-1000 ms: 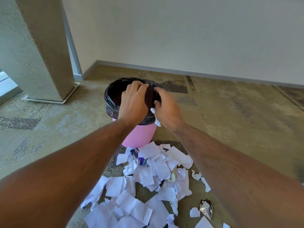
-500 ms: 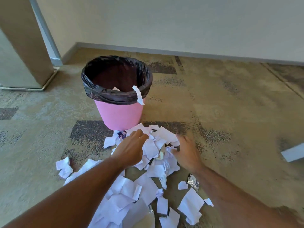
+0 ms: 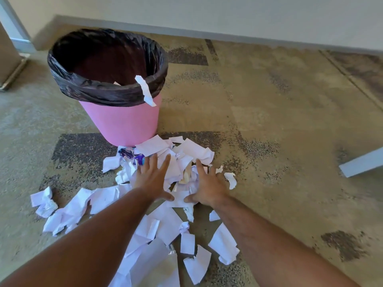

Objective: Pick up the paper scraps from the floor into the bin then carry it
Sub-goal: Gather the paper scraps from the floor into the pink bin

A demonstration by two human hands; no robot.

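Note:
A pink bin (image 3: 122, 121) with a black bag liner (image 3: 103, 94) stands upright on the carpet at upper left. One white strip (image 3: 145, 91) hangs over its near rim. A heap of white paper scraps (image 3: 178, 154) lies on the floor just in front of the bin and trails toward me. My left hand (image 3: 152, 179) rests flat on the heap with fingers spread. My right hand (image 3: 206, 186) lies beside it, fingers also spread, pressing on the scraps. Neither hand has closed around anything.
More scraps (image 3: 44, 201) lie scattered at the left, with others (image 3: 223, 243) close to me. A purple wrapper (image 3: 132, 157) sits by the bin's base. A pale flat board edge (image 3: 360, 164) enters at right. A wall with skirting (image 3: 228, 36) runs behind; a pillar base (image 3: 12, 73) stands at far left.
Both hands left the bin's rim, dropped to the floor and now lie spread on the scrap heap. A strip stayed hanging on the rim. The view has come closer and lower.

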